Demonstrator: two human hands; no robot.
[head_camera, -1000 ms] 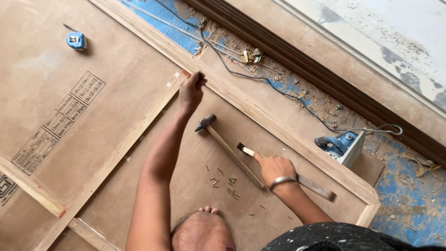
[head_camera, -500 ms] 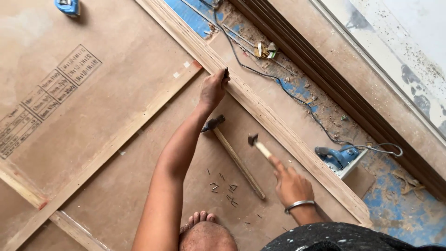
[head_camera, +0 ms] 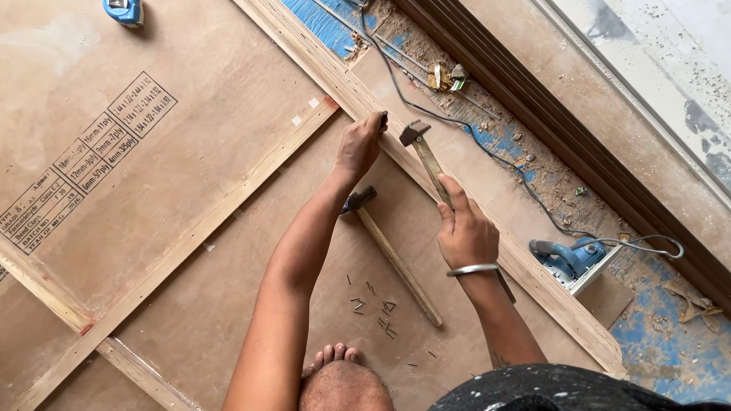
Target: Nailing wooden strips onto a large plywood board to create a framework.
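The left hand [head_camera: 359,144] pinches something small and dark, likely a nail, upright on the wood strip [head_camera: 457,221], steadying it for a blow. The right hand [head_camera: 466,232] is closed round a hammer [head_camera: 424,152] handle, head poised just beside those fingers. A second hammer [head_camera: 392,255] lies near loose nails [head_camera: 373,304] on the board.

Dusty blue floor [head_camera: 670,342], perhaps tarpaulin-covered

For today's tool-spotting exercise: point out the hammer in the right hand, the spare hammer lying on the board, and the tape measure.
Held hammer [head_camera: 416,134], head view, metal head.
Spare hammer [head_camera: 400,266], head view, wooden handle.
Tape measure [head_camera: 124,11], head view, blue case.
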